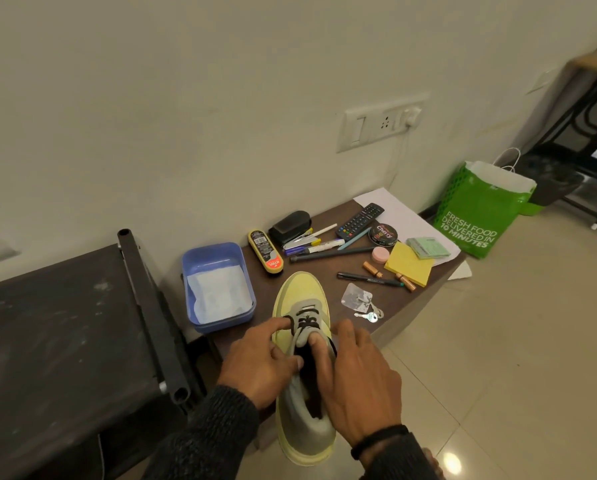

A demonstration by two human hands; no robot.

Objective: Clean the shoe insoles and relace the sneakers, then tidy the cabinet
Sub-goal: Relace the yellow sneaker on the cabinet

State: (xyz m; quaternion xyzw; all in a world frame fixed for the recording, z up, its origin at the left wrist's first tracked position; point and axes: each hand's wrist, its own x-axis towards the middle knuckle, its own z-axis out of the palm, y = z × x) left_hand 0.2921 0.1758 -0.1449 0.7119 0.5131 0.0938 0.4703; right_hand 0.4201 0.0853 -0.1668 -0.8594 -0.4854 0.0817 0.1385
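A yellow and grey sneaker point(300, 296) lies on the dark brown table point(328, 271), toe pointing away, its heel hanging over the near edge. Black laces point(305, 322) cross its tongue. My left hand point(259, 362) grips the shoe's left side, with a finger and the thumb on the lace. My right hand point(356, 379) holds the shoe's right side, its thumb pressed into the tongue opening.
A blue tub point(217, 285) with white cloth sits left of the shoe. Behind lie a shoe polish applicator point(266, 251), brush, pens, remote, polish tin point(382, 234), sticky notes, batteries, keys point(370, 315). A black rack point(65, 341) stands left, a green bag point(480, 213) on the floor right.
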